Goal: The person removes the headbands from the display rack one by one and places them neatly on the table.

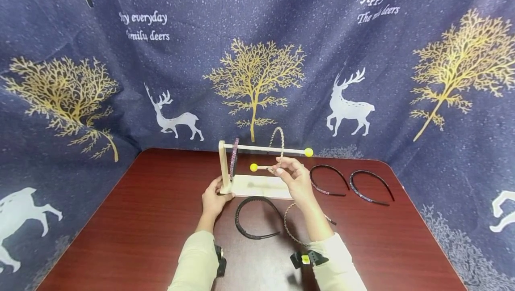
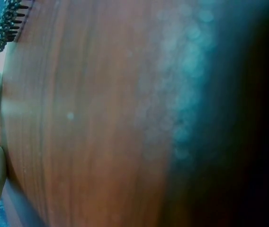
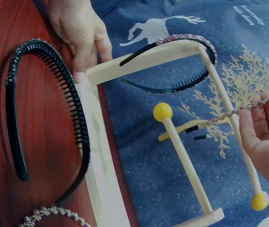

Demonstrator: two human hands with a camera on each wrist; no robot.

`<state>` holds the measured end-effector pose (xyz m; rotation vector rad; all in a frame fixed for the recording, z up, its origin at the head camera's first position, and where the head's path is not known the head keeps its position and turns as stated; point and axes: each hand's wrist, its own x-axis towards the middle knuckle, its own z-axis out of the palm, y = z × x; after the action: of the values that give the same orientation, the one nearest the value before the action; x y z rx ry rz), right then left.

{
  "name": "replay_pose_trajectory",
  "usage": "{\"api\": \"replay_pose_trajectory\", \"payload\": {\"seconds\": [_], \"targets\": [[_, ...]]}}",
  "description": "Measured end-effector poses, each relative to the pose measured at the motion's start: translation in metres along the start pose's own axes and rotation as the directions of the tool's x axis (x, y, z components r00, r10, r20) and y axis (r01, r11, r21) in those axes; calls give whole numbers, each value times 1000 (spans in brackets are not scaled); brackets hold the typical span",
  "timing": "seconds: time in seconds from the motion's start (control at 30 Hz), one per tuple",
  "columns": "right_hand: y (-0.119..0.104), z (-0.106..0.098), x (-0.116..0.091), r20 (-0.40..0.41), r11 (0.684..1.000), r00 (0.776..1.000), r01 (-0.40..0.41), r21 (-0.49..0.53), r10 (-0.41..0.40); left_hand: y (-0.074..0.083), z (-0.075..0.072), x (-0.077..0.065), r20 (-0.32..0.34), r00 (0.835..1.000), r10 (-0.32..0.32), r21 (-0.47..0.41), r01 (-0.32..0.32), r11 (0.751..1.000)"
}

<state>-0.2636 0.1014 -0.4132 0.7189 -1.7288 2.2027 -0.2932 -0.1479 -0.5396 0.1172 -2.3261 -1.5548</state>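
Note:
A wooden headband stand (image 1: 261, 187) has an upper rod tipped with a yellow ball (image 1: 308, 152) and a shorter lower rod with another yellow ball (image 3: 162, 112). My left hand (image 1: 214, 197) grips the stand at the foot of its left post, thumb in front. My right hand (image 1: 297, 181) pinches a thin beaded headband (image 3: 234, 112) by one side. That headband's arch rises above the upper rod, with its dark tips pointing down. Close to the left post, a pink-and-black headband (image 1: 234, 157) hangs over the upper rod.
On the red-brown table (image 1: 132, 219), a black toothed headband (image 1: 237, 221) and a braided beaded headband (image 1: 286, 226) lie in front of the stand. Farther right lie a pink-trimmed headband (image 1: 318, 188) and a blue-trimmed one (image 1: 362, 196). A deer-print cloth (image 1: 257, 23) hangs behind.

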Motion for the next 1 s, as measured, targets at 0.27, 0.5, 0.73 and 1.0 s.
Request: {"api": "replay_pose_trajectory", "payload": {"seconds": [0.27,0.5,0.73,1.0], "targets": [[-10,-15,-6,-15,998,999,52,17,-52,0,1,0,0,1000,2,13,-2,1000],[-16,-24,-14,-49,997,996,66,-34,-68,-1,0,0,-2,1000,-1,10,1,1000],[-21,-33,-23,-101,994,990,88,-60,-94,-3,0,1,5,1000,0,17,0,1000],[-25,-45,-34,-138,987,981,120,-103,-134,2,-2,-1,15,1000,-13,18,13,1000]]}}
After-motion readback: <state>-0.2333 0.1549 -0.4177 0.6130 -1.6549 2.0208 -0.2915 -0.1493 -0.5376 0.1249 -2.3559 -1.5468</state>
